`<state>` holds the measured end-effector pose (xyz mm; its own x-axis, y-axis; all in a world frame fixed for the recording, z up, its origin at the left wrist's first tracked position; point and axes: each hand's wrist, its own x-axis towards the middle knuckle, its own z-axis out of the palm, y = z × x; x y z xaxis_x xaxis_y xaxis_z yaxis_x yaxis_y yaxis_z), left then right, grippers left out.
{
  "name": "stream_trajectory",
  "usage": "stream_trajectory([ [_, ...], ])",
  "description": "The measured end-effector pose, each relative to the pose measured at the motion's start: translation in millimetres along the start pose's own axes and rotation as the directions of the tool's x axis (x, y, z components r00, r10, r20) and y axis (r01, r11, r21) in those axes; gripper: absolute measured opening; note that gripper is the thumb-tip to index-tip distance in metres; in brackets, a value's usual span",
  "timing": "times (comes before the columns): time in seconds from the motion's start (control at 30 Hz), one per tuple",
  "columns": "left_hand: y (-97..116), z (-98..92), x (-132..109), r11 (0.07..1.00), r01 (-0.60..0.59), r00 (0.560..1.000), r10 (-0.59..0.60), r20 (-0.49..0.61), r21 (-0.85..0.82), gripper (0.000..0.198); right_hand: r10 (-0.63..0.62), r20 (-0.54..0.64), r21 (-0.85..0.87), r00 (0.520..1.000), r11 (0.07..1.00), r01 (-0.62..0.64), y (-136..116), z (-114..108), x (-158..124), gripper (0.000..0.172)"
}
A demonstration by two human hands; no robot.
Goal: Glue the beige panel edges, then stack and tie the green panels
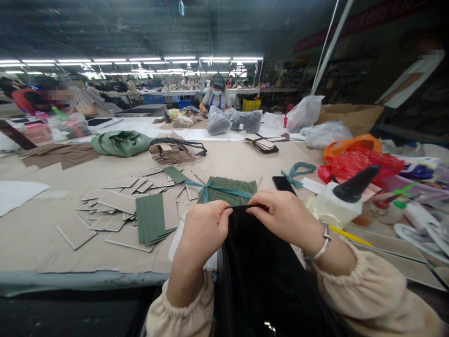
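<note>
Both hands pinch the top edge of a black fabric piece [266, 271] that hangs down in front of me past the table's near edge. My left hand [206, 229] grips the edge's left end between thumb and fingers. A short way to the right, my right hand [284, 215] pinches the same edge, with a bangle on its wrist. Just beyond the hands lies a bundle of green strips [229, 187] tied with a teal band. Left of them, green cards [149, 217] lie stacked beside a loose pile of beige cards [117, 201].
A white bottle with a black nozzle [336, 201], a red plastic bag [365, 164] and a dark phone [283, 184] are on the right. A green bag [121, 142] sits farther back left. People work beyond the table [80, 260].
</note>
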<state>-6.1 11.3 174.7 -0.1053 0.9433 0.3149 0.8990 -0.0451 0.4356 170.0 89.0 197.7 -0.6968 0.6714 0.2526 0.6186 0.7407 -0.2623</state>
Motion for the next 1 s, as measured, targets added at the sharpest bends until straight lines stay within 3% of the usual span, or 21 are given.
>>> stream_trajectory([
  [0.2, 2, -1.5, 1, 0.998, 0.029, 0.998, -0.025, 0.049, -0.062, 0.021, -0.106, 0.026, -0.057, 0.994, 0.993, 0.107, -8, 0, 3, 0.020],
  [0.43, -15, -13.6, -2, 0.967, 0.100, 0.992, -0.078, 0.098, -0.236, 0.026, -0.103, 0.020, -0.119, 0.995, 0.987, 0.104, -18, 5, 15, 0.019],
  [0.6, -15, -29.5, -10, 0.980, 0.095, 0.965, -0.048, 0.256, -0.172, 0.034, -0.088, 0.015, -0.162, 0.996, 0.983, 0.089, -19, 6, 18, 0.023],
  [0.8, -10, -26.0, -12, 0.995, 0.096, 0.960, -0.095, 0.264, 0.009, 0.027, -0.070, 0.010, -0.158, 0.997, 0.985, 0.071, -18, 7, 19, 0.022],
  [1.0, -5, -21.0, -9, 0.996, 0.092, 0.950, -0.086, 0.301, -0.006, 0.029, -0.171, 0.050, -0.094, 0.984, 0.980, 0.175, -16, 7, 20, 0.018],
])
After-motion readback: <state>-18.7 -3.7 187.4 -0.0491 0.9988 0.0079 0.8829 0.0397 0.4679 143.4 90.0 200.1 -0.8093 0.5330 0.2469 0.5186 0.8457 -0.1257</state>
